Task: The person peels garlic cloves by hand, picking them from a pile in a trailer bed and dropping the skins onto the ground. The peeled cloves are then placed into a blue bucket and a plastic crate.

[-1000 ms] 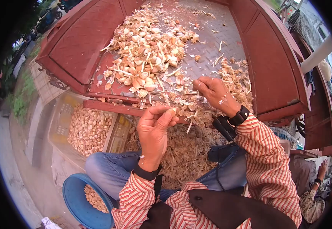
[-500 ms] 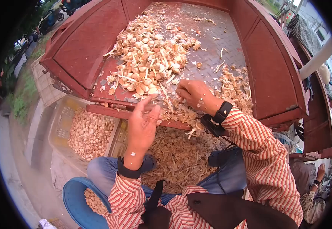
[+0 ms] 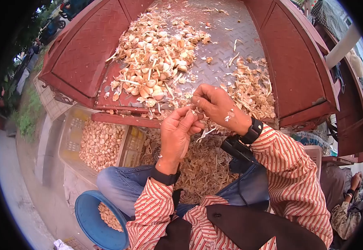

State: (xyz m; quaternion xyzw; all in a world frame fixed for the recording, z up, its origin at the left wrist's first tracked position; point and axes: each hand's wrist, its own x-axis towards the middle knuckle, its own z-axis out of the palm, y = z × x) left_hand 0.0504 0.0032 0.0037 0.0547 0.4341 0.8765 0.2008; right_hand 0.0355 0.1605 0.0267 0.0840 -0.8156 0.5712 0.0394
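Observation:
My left hand (image 3: 178,135) is closed in a pinch, palm side up, with a pale garlic clove mostly hidden at its fingertips. Against those fingertips presses my right hand (image 3: 220,105), its thumb and fingers also pinched; what they grip is too small and covered to make out. Bits of dry skin cling to both hands. Just beyond lies a heap of garlic cloves (image 3: 150,62) mixed with stalks and papery skins, on the metal bed of a red cart (image 3: 227,35). A pile of loose garlic skins (image 3: 252,89) lies to the right of my right hand.
A plastic crate (image 3: 71,139) of garlic cloves stands at lower left, with a blue bucket (image 3: 83,216) holding more cloves nearer me. Skins and stalks (image 3: 206,166) fill the space between my knees. Red side walls (image 3: 296,62) flank the cart bed. Another person's hand (image 3: 355,180) shows at far right.
My left hand has moved right, away from the heap's near edge, and its fingers have closed. It now meets my right hand, which stays nearly in place. The view has shifted slightly.

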